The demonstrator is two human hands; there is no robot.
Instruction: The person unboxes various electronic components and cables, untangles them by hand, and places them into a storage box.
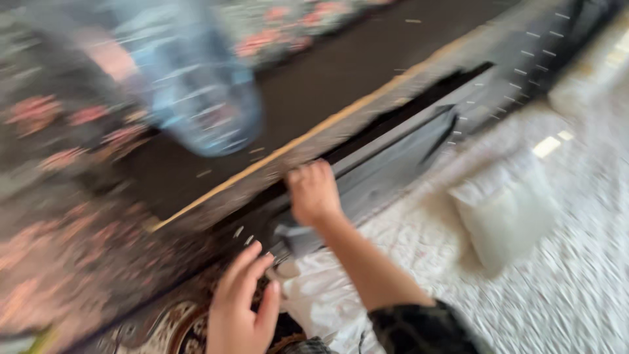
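The right hand (313, 193) is gripping the grey fabric (393, 164) at its edge; the left hand (241, 305) is hovering open just below; pulling evenly would avoid bunching

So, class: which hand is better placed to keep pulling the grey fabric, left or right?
Probably the right hand: it looks closed on the grey fabric at the dark edge. The left hand hovers open below, fingers spread.

Blurred blue plastic bag (196, 85), white cushion (504, 213), patterned rug (170, 324).

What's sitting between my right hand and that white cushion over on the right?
In the head view, only patterned white covering lies between the right hand and the white cushion; nothing else sits there.
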